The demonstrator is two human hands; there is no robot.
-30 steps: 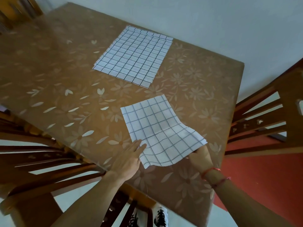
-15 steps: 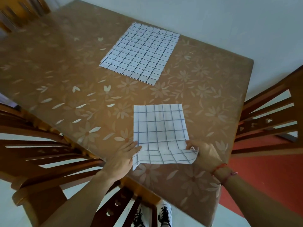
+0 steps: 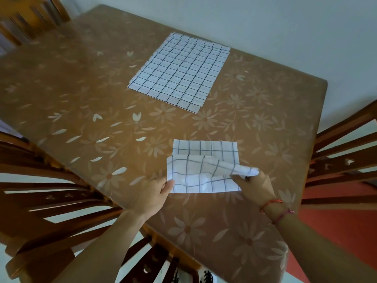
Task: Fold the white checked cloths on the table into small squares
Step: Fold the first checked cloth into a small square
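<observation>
Cloth: the cloth [image 3: 200, 176] lies by the near edge of the table [image 3: 81, 99]; its near half is raised and curls over the far half, so the fold is not yet closed.
Left hand: our left hand [image 3: 151, 197] pinches the cloth's left edge.
Right hand: our right hand [image 3: 255, 186] grips the raised right corner.
Stack: the stack [image 3: 179, 72] lies flat, well apart, toward the far edge.
Risk, skew: if we advance the hands unevenly, the edges probably land misaligned.
Risk, wrinkle: slack sagging between the hands may get trapped under the fold.
Risk, slip: the glossy table may let the lower layer slide.
</observation>
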